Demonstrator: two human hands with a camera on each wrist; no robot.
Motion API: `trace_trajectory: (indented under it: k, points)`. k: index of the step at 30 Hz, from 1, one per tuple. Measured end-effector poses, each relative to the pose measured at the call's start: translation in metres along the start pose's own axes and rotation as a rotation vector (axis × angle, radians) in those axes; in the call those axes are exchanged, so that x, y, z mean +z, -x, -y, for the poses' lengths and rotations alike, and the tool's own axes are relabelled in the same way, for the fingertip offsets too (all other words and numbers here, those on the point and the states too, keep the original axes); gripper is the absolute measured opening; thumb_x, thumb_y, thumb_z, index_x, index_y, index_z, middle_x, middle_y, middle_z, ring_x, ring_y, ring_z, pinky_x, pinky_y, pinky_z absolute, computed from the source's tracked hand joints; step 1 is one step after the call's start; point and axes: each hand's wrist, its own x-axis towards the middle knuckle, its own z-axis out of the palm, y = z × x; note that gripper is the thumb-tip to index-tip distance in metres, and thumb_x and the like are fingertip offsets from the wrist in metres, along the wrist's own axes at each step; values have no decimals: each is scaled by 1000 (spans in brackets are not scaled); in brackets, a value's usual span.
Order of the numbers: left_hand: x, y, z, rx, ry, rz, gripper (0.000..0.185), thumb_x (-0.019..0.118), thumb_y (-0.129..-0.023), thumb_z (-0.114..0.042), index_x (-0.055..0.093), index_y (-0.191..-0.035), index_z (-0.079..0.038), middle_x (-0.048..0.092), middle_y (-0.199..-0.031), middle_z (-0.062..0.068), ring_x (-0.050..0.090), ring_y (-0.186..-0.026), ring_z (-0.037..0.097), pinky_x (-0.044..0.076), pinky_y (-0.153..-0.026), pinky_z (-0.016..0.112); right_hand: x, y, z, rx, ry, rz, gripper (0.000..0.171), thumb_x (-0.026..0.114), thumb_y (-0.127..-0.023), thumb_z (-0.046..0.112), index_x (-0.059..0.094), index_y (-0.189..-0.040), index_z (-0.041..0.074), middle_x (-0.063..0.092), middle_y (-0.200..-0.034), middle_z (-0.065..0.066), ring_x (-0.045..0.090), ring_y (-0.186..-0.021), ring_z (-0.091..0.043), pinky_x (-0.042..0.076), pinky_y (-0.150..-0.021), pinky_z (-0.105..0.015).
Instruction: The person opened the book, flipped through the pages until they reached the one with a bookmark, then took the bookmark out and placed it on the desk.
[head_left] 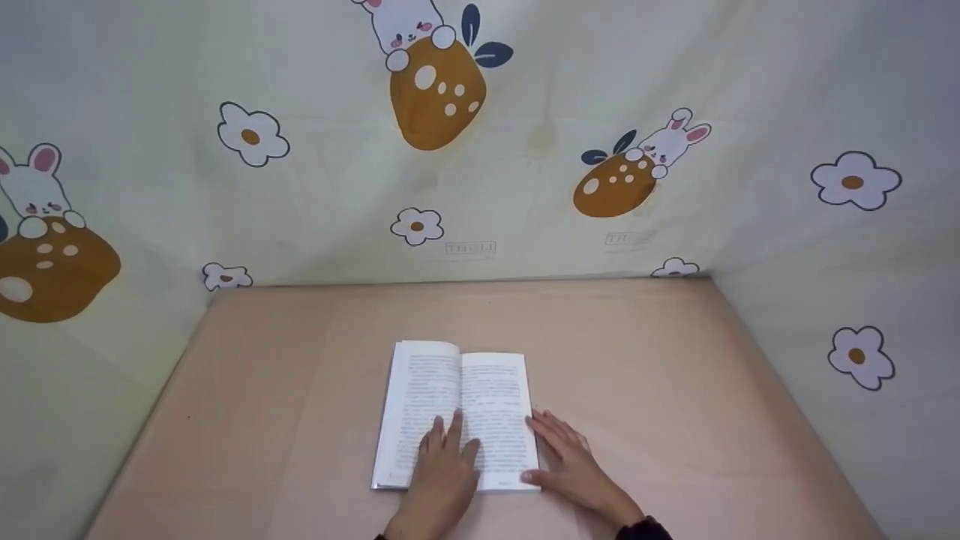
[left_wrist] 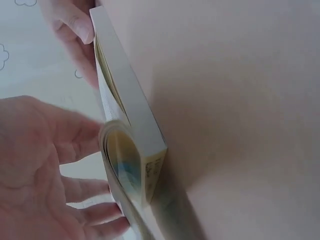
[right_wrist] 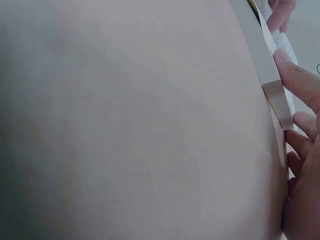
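Observation:
An open book with printed pages lies on the table. My left hand is over its lower middle, with straight, spread fingers resting on the pages near the gutter. In the left wrist view, the fingers of this left hand lie against the curved-up pages of the book. At the book's right edge is my right hand, its thumb on the lower right page and its extended fingers along the side. The right wrist view shows the right hand with its thumb laid on top of the page edge.
A pinkish-beige table surface surrounds the book. Behind it and on both sides hangs a pale cloth printed with rabbits, brown fruit and white flowers. Dark sleeve cuffs show at the bottom of the head view.

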Motion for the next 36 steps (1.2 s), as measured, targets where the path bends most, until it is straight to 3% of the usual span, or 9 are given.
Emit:
trace_trajectory:
  k: [3, 7, 12, 19, 30, 36]
  points:
    - [2, 1, -1, 7, -30, 18, 60, 66, -80, -45, 56, -124, -6, 40, -142, 22, 30, -128, 55, 32, -101, 62, 0, 1, -1, -19, 6, -3, 78, 71, -77, 42, 40, -141, 12, 33, -149, -14, 20, -139, -41, 12, -107, -63]
    - [3, 3, -2, 26, -64, -15, 69, 69, -73, -53, 56, -124, -8, 45, -139, 21, 34, -124, 57, 36, -96, 63, 0, 2, -3, -45, 14, -13, 78, 73, -75, 42, 41, -140, 13, 34, -149, -14, 21, -138, -41, 14, -106, -64]
    - [4, 2, -1, 36, -93, -47, 72, 71, -68, -55, 57, -123, -10, 47, -137, 21, 38, -121, 57, 40, -92, 62, -1, 2, -2, -57, 18, -13, 76, 73, -75, 41, 42, -140, 13, 34, -149, -15, 21, -137, -42, 14, -105, -65]
    - [4, 0, -1, 29, -105, -32, 74, 71, -67, -56, 56, -124, -12, 48, -136, 20, 40, -120, 56, 42, -90, 61, -3, 2, 0, -32, 2, 14, 75, 71, -78, 40, 40, -141, 14, 31, -150, -14, 18, -139, -41, 11, -106, -64]
    - [2, -1, 2, 44, -99, -27, 73, 69, -68, -56, 56, -124, -12, 48, -135, 20, 41, -118, 56, 43, -89, 61, -1, 2, -1, -65, 6, -9, 77, 72, -77, 41, 40, -141, 11, 33, -149, -15, 20, -138, -43, 12, -105, -65]
    - [0, -2, 3, 48, -74, -13, 73, 68, -67, -55, 56, -125, -12, 48, -135, 21, 40, -118, 58, 44, -87, 61, -2, 2, 0, -7, -17, 12, 84, 72, -77, 40, 31, -145, 11, 29, -151, -17, 17, -139, -42, 9, -107, -64]
